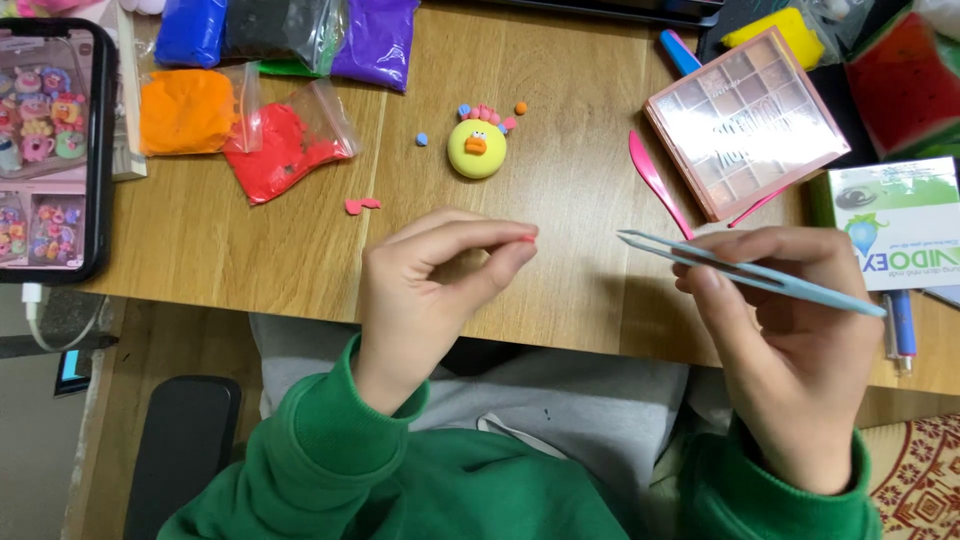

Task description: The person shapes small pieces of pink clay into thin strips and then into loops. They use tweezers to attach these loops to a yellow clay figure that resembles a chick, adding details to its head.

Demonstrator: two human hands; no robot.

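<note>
Pink clay, a tiny bit [527,238], was pinched between the thumb and forefinger of the left hand [430,285], held just above the wooden counter [560,200]. Pale blue tweezers [745,272] were gripped in the closed right hand [790,340], their tips pointed toward the pinched bit but kept apart from it. Farther back on the counter, a round yellow clay figure [477,148] with an orange beak was seen, ringed by small pink, blue and orange balls. A pink modelling knife [655,183] lay to its right, beside a pink compartment case [745,120]. Bags of orange clay [187,110] and red clay [280,150] were placed to the left, near a phone [50,150]
</note>
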